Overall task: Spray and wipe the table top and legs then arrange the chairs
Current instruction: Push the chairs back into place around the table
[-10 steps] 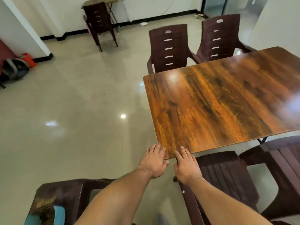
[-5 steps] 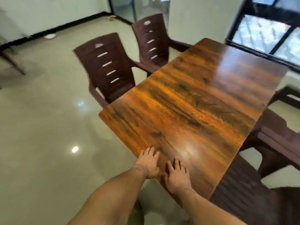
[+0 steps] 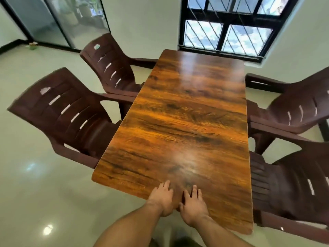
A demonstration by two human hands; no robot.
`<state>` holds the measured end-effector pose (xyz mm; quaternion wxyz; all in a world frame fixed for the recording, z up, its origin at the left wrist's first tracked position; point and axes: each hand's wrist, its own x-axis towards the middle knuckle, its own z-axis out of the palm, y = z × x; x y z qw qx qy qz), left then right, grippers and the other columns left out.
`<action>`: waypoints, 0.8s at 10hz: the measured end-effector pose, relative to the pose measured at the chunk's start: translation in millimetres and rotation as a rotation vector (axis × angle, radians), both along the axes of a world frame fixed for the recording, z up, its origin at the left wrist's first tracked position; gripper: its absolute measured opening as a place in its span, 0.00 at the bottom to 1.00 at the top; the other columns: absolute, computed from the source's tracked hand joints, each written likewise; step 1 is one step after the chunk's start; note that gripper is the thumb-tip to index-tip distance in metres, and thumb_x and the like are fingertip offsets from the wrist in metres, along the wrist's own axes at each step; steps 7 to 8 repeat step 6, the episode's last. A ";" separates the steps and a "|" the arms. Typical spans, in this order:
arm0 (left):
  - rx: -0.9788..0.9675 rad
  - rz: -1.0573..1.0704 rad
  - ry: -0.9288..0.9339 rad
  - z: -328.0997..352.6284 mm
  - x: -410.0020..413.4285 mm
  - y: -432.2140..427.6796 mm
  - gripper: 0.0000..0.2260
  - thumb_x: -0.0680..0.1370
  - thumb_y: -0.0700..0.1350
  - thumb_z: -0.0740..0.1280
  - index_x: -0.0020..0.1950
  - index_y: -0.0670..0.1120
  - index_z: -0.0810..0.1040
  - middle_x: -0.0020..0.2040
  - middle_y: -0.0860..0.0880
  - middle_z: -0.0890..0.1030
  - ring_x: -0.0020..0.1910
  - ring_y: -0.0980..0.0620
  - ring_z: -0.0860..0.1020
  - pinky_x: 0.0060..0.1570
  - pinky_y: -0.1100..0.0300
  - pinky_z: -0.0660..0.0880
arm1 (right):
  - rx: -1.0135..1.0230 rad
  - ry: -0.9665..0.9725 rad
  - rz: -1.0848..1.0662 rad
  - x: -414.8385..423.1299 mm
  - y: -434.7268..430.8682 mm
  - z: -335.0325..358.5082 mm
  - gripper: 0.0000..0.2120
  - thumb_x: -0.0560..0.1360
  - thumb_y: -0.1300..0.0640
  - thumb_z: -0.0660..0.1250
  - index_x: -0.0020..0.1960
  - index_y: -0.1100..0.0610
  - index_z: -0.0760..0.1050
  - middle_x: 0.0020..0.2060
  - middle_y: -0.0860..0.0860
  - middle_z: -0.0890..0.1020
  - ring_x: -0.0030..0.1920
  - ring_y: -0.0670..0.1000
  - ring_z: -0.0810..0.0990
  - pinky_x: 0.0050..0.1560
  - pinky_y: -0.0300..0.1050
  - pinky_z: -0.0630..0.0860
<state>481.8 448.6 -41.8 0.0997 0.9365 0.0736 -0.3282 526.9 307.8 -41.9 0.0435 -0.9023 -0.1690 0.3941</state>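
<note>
Evidently the arranging stage is in hand, judging by the bare, glossy table top [image 3: 187, 122] with no spray bottle or cloth in sight and four chairs drawn up to it. Nearest, at about 6 o'clock, both hands rest palm-down on the near short edge of the table. The left hand [image 3: 162, 200] lies flat with its fingers [image 3: 166, 186] close together and pointing toward 12 o'clock; its thumb seems to drop over the edge, though I cannot tell whether it hooks underneath. The right hand [image 3: 193, 205] sits just beside it, nearly touching, fingers loosely spread on the wood. Neither hand holds anything.

The table top runs from under the fingers straight away toward 12 o'clock, ending below the window [image 3: 227, 31]. At about 9 o'clock the near left chair [image 3: 67, 118] is tucked in, its armrest reaching under the table edge; the far left chair [image 3: 110, 68] stands at about 11 o'clock, likewise close. At about 3 o'clock the near right chair [image 3: 293, 189] sits against the table's long side, with the far right chair [image 3: 299, 111] at about 2 o'clock.

I judge the next move calls for a level, even push or pull from both palms to square the table between the chairs, then a check that each chair sits evenly.
</note>
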 end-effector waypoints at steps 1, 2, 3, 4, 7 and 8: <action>0.002 -0.026 -0.007 -2.8 -16.1 28.9 0.27 0.81 0.49 0.60 0.80 0.46 0.63 0.84 0.42 0.50 0.80 0.41 0.55 0.77 0.46 0.59 | -0.013 -0.019 -0.035 -19.2 20.0 0.5 0.33 0.82 0.43 0.54 0.82 0.51 0.47 0.81 0.57 0.40 0.81 0.60 0.41 0.79 0.55 0.50; 0.015 -0.076 -0.005 0.8 -28.5 55.5 0.28 0.80 0.48 0.59 0.80 0.45 0.62 0.84 0.41 0.50 0.80 0.40 0.55 0.77 0.45 0.59 | -0.036 -0.032 -0.083 -32.5 38.0 0.5 0.33 0.82 0.43 0.54 0.82 0.53 0.49 0.81 0.57 0.42 0.81 0.59 0.42 0.78 0.54 0.51; 0.031 -0.126 -0.012 7.1 -46.3 100.2 0.29 0.80 0.46 0.59 0.81 0.44 0.60 0.83 0.40 0.50 0.81 0.39 0.54 0.78 0.45 0.58 | -0.065 -0.062 -0.126 -60.2 71.1 10.4 0.30 0.82 0.44 0.53 0.81 0.52 0.54 0.82 0.55 0.46 0.81 0.57 0.45 0.78 0.58 0.49; 0.043 -0.134 -0.049 19.9 -53.8 118.4 0.29 0.80 0.45 0.58 0.81 0.43 0.59 0.84 0.41 0.49 0.81 0.40 0.53 0.78 0.45 0.57 | -0.070 -0.161 -0.162 -70.8 88.5 24.3 0.28 0.82 0.44 0.52 0.80 0.51 0.56 0.82 0.54 0.47 0.81 0.56 0.45 0.78 0.62 0.45; 0.059 -0.117 -0.259 64.3 -45.1 137.3 0.30 0.84 0.51 0.54 0.84 0.45 0.49 0.85 0.45 0.46 0.83 0.45 0.46 0.81 0.47 0.47 | 0.039 -0.477 -0.159 -48.6 118.3 72.1 0.31 0.82 0.45 0.50 0.82 0.50 0.47 0.81 0.53 0.41 0.81 0.55 0.40 0.78 0.60 0.39; 0.059 -0.117 -0.259 64.3 -45.1 137.3 0.30 0.84 0.51 0.54 0.84 0.45 0.49 0.85 0.45 0.46 0.83 0.45 0.46 0.81 0.47 0.47 | 0.039 -0.477 -0.159 -48.6 118.3 72.1 0.31 0.82 0.45 0.50 0.82 0.50 0.47 0.81 0.53 0.41 0.81 0.55 0.40 0.78 0.60 0.39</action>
